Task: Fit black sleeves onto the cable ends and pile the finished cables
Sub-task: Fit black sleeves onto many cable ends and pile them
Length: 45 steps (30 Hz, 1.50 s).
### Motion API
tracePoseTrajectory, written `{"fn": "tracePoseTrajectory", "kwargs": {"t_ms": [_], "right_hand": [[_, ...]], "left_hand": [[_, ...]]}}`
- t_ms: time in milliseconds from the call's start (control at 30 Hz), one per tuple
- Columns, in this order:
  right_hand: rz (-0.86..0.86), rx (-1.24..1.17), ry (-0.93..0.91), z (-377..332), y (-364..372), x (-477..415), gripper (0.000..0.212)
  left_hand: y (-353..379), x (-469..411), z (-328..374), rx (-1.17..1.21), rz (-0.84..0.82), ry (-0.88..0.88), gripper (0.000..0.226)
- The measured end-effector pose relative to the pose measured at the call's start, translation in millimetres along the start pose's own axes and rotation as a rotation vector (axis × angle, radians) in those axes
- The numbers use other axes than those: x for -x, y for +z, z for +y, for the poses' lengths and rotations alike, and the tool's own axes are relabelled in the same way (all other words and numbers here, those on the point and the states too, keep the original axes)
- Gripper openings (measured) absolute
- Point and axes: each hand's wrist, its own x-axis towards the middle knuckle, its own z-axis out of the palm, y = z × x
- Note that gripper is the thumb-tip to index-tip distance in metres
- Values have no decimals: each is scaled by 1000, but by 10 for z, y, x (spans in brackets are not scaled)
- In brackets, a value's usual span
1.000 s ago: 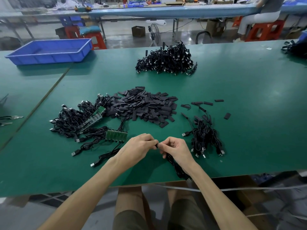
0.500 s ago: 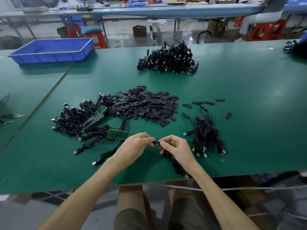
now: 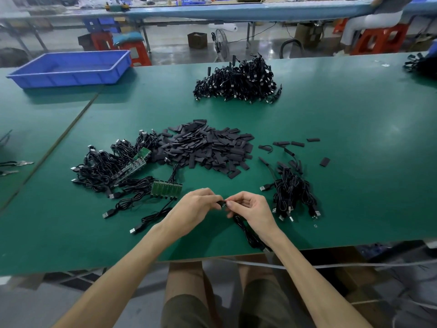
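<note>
Left hand (image 3: pixel 194 207) fingers pinch black sleeve (image 3: pixel 221 204); right hand (image 3: pixel 250 209) fingers pinch cable (image 3: pixel 246 230) end, above near tabletop (image 3: pixel 354 185) edge.

The surface (image 3: pixel 354 166) is a smooth, matt green mat with only a soft glare. The heaped sleeves (image 3: pixel 208 147) look flat, dull black and rubbery. The nearest cable (image 3: pixel 246 229) has a smooth black jacket with a faint sheen. Plugs in the cable bundle (image 3: pixel 293 192) end in bright bare metal. The circuit boards (image 3: pixel 166 189) are glossy green. The tray (image 3: pixel 71 79) is shiny blue plastic. The floor (image 3: pixel 179 47) behind gleams, polished and hard.
</note>
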Motion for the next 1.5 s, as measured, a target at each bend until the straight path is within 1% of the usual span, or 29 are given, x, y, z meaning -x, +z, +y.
{"fn": "tracePoseTrajectory", "kwargs": {"t_ms": [67, 133, 200, 267, 367, 533, 633, 767, 867, 933, 967, 1067, 1133, 1267, 1367, 1500], "right_hand": [[7, 0, -2, 4, 9, -1, 3], [14, -6, -6, 4, 11, 1, 3], [16, -20, -7, -2, 9, 4, 3], [11, -25, -4, -18, 2, 5, 4], [-12, -26, 1, -46, -3, 1, 4], [-34, -24, 23, -58, -17, -7, 7], [-34, -21, 34, -57, -13, -10, 9], [-18, -36, 35, -64, -29, -3, 8], [6, -36, 31, -64, -14, -4, 6], [22, -29, 27, -58, 7, -3, 4], [27, -21, 27, -58, 16, -3, 4], [25, 1, 24, -63, 37, 8, 5], [32, 5, 18, -70, 44, 13, 7], [39, 4, 19, -80, 33, 14, 7], [30, -2, 34, -73, 22, 13, 5], [24, 10, 33, -55, 16, 6, 6]], "left_hand": [[-16, -30, -11, 180, 7, -167, 17], [-65, -59, -30, 465, -28, -315, 16], [-147, -58, -67, 708, -83, -359, 19], [-223, -44, -103, 872, -170, -384, 26], [-250, -12, -130, 979, -236, -414, 31], [-179, -24, -136, 1052, -216, -446, 24], [-173, -50, -124, 1027, -241, -422, 23], [-165, -73, -104, 986, -249, -385, 29], [-222, -81, -115, 907, -292, -360, 29], [-284, -97, -121, 742, -333, -340, 26], [-303, -107, -116, 606, -339, -325, 25], [-258, -147, -65, 171, -254, -236, 23], [-192, -174, -26, 36, -213, -178, 23], [-117, -161, -47, -87, -217, -72, 24], [-93, -83, -56, -72, -163, -30, 25], [-32, -38, -20, -64, -127, -26, 25]]}}
